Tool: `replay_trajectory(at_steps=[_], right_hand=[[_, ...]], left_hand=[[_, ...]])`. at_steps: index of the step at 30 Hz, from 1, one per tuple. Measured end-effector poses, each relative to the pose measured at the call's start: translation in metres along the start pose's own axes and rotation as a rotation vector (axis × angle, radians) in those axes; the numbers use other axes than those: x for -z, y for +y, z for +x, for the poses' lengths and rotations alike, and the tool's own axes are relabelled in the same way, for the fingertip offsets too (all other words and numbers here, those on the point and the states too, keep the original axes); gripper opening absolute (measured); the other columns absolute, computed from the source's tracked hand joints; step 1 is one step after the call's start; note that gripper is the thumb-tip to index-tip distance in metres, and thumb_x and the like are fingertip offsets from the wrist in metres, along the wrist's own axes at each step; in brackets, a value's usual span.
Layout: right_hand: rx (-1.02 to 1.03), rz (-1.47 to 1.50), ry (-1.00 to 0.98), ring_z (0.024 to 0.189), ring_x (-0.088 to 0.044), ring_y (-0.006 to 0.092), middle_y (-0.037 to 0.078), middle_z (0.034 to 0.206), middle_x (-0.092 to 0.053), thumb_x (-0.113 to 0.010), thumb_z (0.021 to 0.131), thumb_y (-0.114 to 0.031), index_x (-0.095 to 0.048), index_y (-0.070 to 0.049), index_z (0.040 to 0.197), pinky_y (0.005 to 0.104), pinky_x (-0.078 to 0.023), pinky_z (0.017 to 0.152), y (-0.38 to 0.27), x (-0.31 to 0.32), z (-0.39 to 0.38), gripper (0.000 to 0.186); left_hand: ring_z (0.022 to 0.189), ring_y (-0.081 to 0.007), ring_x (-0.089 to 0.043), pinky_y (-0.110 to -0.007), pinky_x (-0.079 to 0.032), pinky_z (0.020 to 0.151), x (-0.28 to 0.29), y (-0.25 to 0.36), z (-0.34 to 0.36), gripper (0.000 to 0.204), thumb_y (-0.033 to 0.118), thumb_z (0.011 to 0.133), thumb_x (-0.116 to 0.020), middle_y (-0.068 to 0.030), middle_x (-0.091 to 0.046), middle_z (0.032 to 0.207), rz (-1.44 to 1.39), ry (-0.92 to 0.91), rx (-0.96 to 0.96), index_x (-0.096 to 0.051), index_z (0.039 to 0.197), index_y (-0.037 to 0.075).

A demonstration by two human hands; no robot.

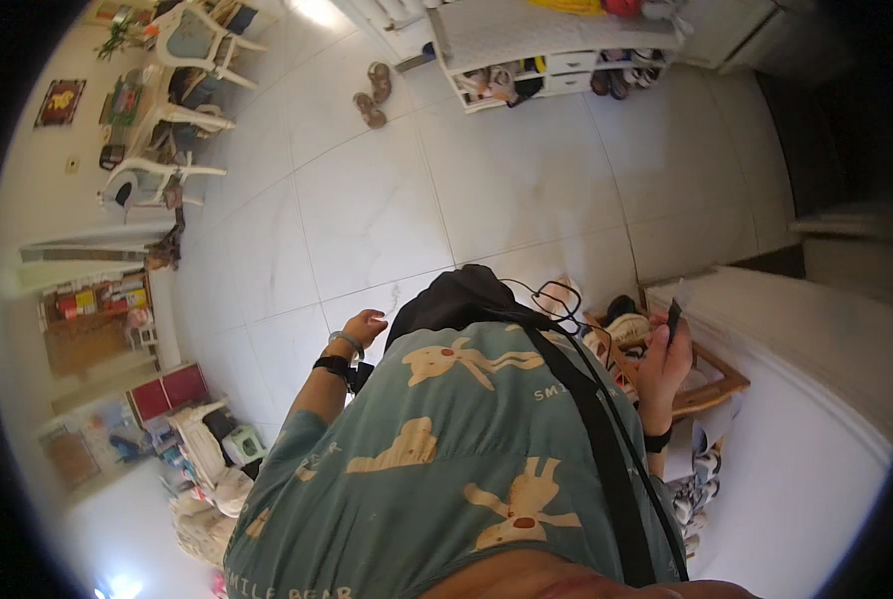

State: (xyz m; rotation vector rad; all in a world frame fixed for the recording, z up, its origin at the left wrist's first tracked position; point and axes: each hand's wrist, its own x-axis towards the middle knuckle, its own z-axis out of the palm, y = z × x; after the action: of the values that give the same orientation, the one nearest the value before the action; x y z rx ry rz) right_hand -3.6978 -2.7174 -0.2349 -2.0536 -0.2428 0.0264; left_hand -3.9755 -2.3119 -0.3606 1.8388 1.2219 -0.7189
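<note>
Right hand [664, 365] pinching a thin dark object [674, 319]; left hand [365, 327], slack and slightly spread, beside black cloth [453, 302].

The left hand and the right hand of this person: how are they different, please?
The right hand grips a small dark object; the left hand shows nothing held. The left hand's wrist wears a grey bracelet and a black band, while the right hand's shows only a dark wristband. Both hands are without gloves.

Green shirt [427, 499]: pale capital lettering [549, 395] near bear prints [434, 364].
</note>
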Motion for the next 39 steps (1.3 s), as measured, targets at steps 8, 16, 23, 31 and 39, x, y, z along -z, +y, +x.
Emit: replay_trajectory(at_steps=[8, 16, 23, 31, 39], right_hand=[[0.023, -0.052, -0.017, 0.059, -0.043, 0.0103, 0.005, 0.075, -0.051, -0.037, 0.084, -0.011, -0.050, 0.001, 0.089, 0.0235, -0.038, 0.055, -0.022, -0.043, 0.028, 0.018], [0.121, -0.071, -0.112, 0.059, -0.042, 0.0114, 0.005, 0.074, -0.049, -0.037, 0.084, -0.013, -0.049, 0.001, 0.088, 0.0234, -0.036, 0.054, -0.063, -0.104, 0.058, 0.018], [0.155, -0.049, -0.162, 0.058, -0.042, 0.0114, 0.006, 0.074, -0.050, -0.037, 0.084, -0.015, -0.049, 0.001, 0.086, 0.0241, -0.037, 0.054, -0.090, -0.147, 0.100, 0.020], [0.190, -0.042, -0.284, 0.057, -0.043, 0.0106, 0.006, 0.074, -0.050, -0.040, 0.084, -0.014, -0.050, 0.000, 0.086, 0.0225, -0.037, 0.053, -0.108, -0.203, 0.169, 0.017], [0.363, -0.039, -0.471, 0.065, -0.048, 0.0180, 0.009, 0.075, -0.050, -0.042, 0.081, -0.009, -0.050, 0.001, 0.087, 0.0261, -0.040, 0.060, -0.119, -0.269, 0.272, 0.014]], left_hand=[[0.090, -0.0227, -0.054, -0.030, -0.042, 0.078, 0.027, -0.033, 0.029, 0.041, 0.035, 0.069, -0.057, -0.0117, -0.057, 0.096, 0.037, 0.064, 0.017, -0.054, 0.101, 0.009], [0.089, -0.0225, -0.054, -0.029, -0.042, 0.077, 0.075, -0.064, 0.050, 0.040, 0.033, 0.069, -0.057, -0.0134, -0.057, 0.095, -0.095, 0.243, 0.057, -0.054, 0.099, 0.007], [0.092, -0.0241, -0.052, -0.031, -0.041, 0.078, 0.062, -0.112, 0.046, 0.043, 0.032, 0.068, -0.057, -0.0151, -0.055, 0.098, -0.200, 0.129, 0.158, -0.053, 0.101, 0.005], [0.093, -0.0215, -0.052, -0.029, -0.041, 0.080, -0.005, -0.201, 0.089, 0.041, 0.029, 0.073, -0.057, -0.0148, -0.054, 0.100, -0.384, 0.078, 0.156, -0.051, 0.100, -0.001], [0.083, -0.0200, -0.055, -0.030, -0.043, 0.074, -0.019, -0.185, 0.102, 0.038, 0.031, 0.072, -0.056, -0.0127, -0.057, 0.093, -0.387, 0.113, 0.167, -0.053, 0.099, 0.004]])
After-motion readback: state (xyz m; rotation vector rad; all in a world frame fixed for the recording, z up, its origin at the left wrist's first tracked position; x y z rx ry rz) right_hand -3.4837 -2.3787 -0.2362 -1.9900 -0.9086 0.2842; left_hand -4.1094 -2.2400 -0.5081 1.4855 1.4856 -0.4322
